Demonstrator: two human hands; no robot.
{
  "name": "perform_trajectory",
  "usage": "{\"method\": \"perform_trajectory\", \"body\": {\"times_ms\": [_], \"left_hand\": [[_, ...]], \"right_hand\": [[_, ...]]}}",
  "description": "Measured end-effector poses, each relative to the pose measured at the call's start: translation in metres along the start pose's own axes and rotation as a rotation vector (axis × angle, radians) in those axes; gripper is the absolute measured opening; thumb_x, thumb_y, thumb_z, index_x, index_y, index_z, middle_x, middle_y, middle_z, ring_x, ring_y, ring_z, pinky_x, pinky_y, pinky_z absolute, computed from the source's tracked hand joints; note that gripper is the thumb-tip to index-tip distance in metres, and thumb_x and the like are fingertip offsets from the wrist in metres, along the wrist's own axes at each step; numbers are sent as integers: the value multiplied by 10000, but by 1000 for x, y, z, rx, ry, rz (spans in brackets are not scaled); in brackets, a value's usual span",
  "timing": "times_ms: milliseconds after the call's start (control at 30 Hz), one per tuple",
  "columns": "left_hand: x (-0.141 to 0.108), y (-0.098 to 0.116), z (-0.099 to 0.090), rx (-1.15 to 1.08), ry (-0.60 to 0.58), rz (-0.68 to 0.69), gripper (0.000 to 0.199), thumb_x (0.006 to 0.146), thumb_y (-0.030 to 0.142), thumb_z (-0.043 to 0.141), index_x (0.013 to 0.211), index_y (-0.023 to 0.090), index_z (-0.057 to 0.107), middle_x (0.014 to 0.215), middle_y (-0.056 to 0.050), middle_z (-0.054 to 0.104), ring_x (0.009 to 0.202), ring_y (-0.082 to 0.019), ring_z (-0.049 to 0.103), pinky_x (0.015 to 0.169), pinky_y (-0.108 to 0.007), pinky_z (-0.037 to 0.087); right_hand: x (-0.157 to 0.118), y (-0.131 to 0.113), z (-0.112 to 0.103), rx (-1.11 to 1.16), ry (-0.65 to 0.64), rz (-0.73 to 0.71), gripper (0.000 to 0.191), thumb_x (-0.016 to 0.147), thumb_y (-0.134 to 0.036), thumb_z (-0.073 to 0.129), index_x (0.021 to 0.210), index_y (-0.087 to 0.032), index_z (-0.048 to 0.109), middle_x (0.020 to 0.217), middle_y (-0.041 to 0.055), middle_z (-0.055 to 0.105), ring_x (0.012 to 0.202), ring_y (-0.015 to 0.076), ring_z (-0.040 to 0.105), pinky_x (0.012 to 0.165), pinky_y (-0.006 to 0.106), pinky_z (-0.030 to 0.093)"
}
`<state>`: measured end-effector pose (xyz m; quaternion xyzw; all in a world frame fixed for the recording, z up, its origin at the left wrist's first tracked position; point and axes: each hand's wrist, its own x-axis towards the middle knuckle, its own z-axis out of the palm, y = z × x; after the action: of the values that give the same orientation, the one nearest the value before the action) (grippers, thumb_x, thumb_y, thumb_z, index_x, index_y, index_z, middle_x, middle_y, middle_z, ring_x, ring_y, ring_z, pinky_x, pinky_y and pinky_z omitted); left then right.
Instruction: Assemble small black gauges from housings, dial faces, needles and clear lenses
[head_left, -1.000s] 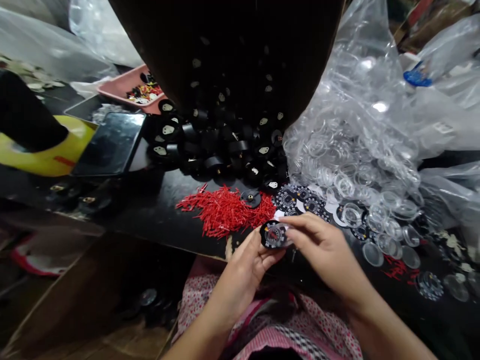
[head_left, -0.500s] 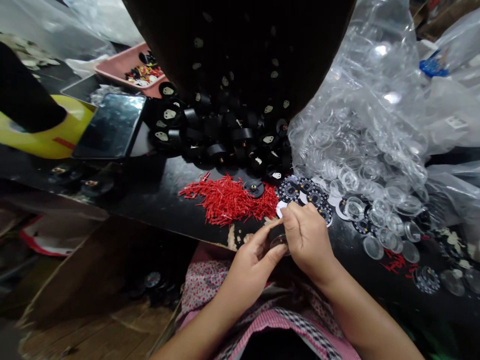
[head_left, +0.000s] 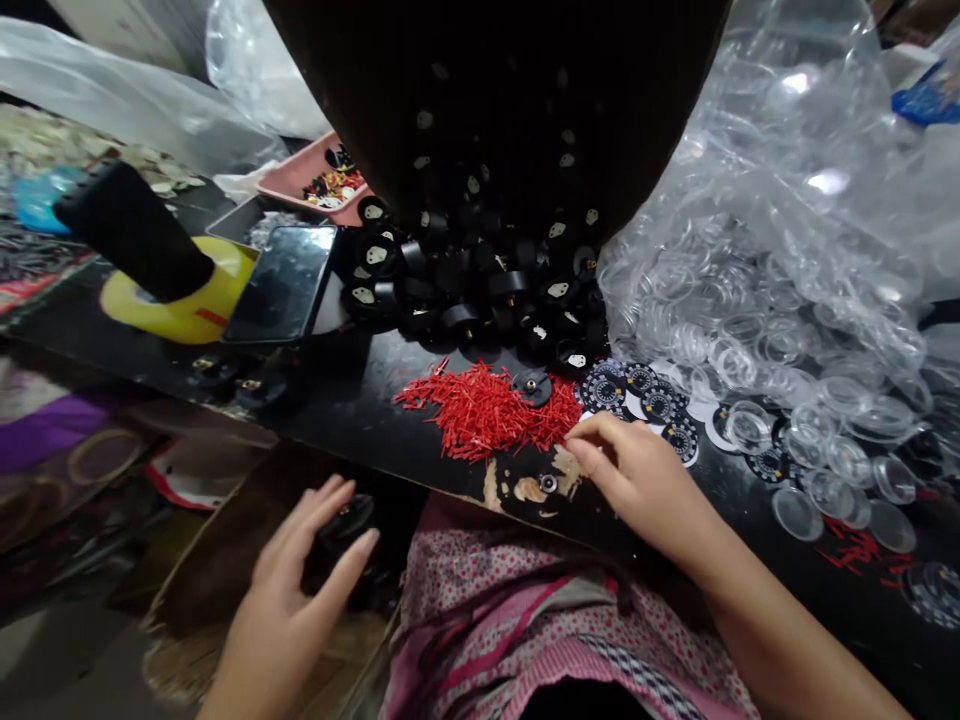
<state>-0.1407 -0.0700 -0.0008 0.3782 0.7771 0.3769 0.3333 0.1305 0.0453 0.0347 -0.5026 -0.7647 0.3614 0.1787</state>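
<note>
My left hand [head_left: 296,590] reaches over the cardboard box below the table edge, fingers and thumb spread. A black round dial housing [head_left: 351,518] shows just beyond its fingertips; whether it is falling or lying on others I cannot tell. My right hand [head_left: 641,475] is at the near right edge of the pile of red pointers [head_left: 480,410], thumb and forefinger brought together. Anything between those fingertips is too small to make out. A black housing with a brass centre [head_left: 532,386] lies on the red pile. Printed black dial discs [head_left: 604,385] lie just beyond the right hand.
Many black housings [head_left: 487,290] are heaped at the back. Clear round covers [head_left: 750,430] spill from a plastic bag [head_left: 810,250] on the right. To the left are a phone [head_left: 283,285], a yellow tape roll [head_left: 172,310] and a pink tray [head_left: 300,172]. Below sits a cardboard box [head_left: 217,530].
My hands were together around a black housing at the table edge. They have parted: the left has moved left and down over the box and opened; the right stays by the red pointers.
</note>
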Motion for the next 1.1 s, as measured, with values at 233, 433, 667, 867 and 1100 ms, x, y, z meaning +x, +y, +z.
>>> {"method": "perform_trajectory", "body": {"times_ms": [233,433,667,867,1100], "left_hand": [[66,75,95,252,-222,659,453,864,370,647,1296,241,604,1284,-95,649,1236,-332,533,1114,-474,339],[97,94,117,352,-322,732,479,802,268,713,1269,217,622,1187,-116,681,1151,-360,575,1063,-526,368],[101,81,104,79,-48,654,484,849,308,663,1312,211,561,1322,-108,600,1261,-289,521,1110,-456,375],[100,90,106,-947,-210,136,332,852,348,635,1153,208,623,1219,-85,668,1163,-240,624,1062,-397,464],[79,92,98,-1143,-382,-107,384,960,428,495,1253,200,595,1156,-114,722,1022,-193,701,973,-345,534]], "right_hand": [[-7,-15,5,-4,-157,-89,146,969,-263,548,888,-217,659,894,0,718,803,167,616,765,325,387],[-22,7,-2,26,-123,5,141,975,-242,527,904,-220,647,927,7,715,870,183,627,800,327,418],[-17,6,0,44,-158,-29,162,978,-243,514,883,-215,641,884,8,710,829,177,635,780,326,434],[-17,8,5,73,-133,-67,174,978,-247,501,870,-231,636,869,7,708,807,177,640,770,324,452],[-25,32,-9,30,-62,41,229,984,-340,469,878,-238,645,867,30,707,795,202,649,734,342,477]]}}
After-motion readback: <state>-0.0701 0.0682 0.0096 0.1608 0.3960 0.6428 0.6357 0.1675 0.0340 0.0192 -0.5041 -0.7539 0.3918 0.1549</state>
